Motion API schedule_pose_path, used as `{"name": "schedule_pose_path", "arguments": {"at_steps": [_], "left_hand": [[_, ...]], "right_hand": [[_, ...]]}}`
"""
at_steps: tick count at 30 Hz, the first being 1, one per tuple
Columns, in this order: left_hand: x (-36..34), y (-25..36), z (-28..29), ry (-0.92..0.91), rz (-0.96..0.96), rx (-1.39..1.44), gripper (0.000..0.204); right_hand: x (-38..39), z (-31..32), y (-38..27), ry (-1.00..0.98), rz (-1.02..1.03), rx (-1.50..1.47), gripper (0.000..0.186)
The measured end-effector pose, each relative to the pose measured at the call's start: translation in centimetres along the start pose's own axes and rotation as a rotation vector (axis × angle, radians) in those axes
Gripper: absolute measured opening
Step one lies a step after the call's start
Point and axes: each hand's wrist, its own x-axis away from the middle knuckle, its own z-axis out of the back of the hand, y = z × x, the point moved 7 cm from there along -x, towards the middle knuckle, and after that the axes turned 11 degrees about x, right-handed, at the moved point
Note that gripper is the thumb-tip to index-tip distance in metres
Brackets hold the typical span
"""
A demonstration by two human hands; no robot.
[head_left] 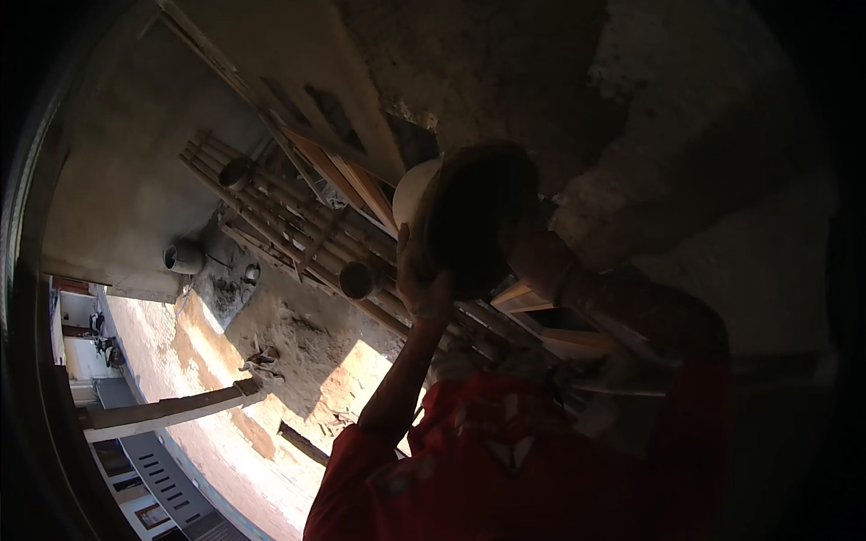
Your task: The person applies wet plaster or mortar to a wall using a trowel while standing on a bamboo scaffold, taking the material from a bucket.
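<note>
the left hand had its grip on the lower side of a bucket, its fingers reaching up along the pale outer wall. the right hand was at the other side, by the lower right part of the rim; its fingers were lost in shadow, so whether that grip was closed on the rim or loose could not be told.

the bucket was directly above the left hand and up and to the left of the right one, before the person's chest. it was tipped over on its side: its long axis ran across the view, with the pale wall to the left and the open mouth turned to the right, toward the right hand. the left hand was nearer the wall, the right hand nearer the mouth. the bucket looked round and deep, light on the outside where daylight caught it and nearly black within, so its contents could not be made out.

beyond, to the left, lay a framework of poles, with a dark round container near the left forearm and another pail farther off. brown timber pieces leaned just beside the bucket. sunlit ground spread at the lower left.
</note>
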Motion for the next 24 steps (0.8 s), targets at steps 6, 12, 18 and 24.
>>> {"name": "schedule_pose_path", "arguments": {"at_steps": [6,12,18,24], "left_hand": [[0.5,0.3,-0.6,-0.01,-0.076,-0.016,0.066],[0.5,2.8,-1.6,-0.034,-0.347,-0.094,0.066],[0.2,5.5,-1.4,-0.09,-0.472,-0.085,0.066],[0.4,7.2,-1.7,-0.168,-0.486,-0.099,0.059]], "right_hand": [[0.1,3.4,2.7,0.027,-0.146,-0.053,0.055],[-2.7,5.6,4.9,0.181,-0.042,0.022,0.032],[-3.0,3.9,7.4,-0.256,-0.07,-0.368,0.022],[0.0,-4.5,6.5,0.125,0.035,-1.045,0.019]]}}
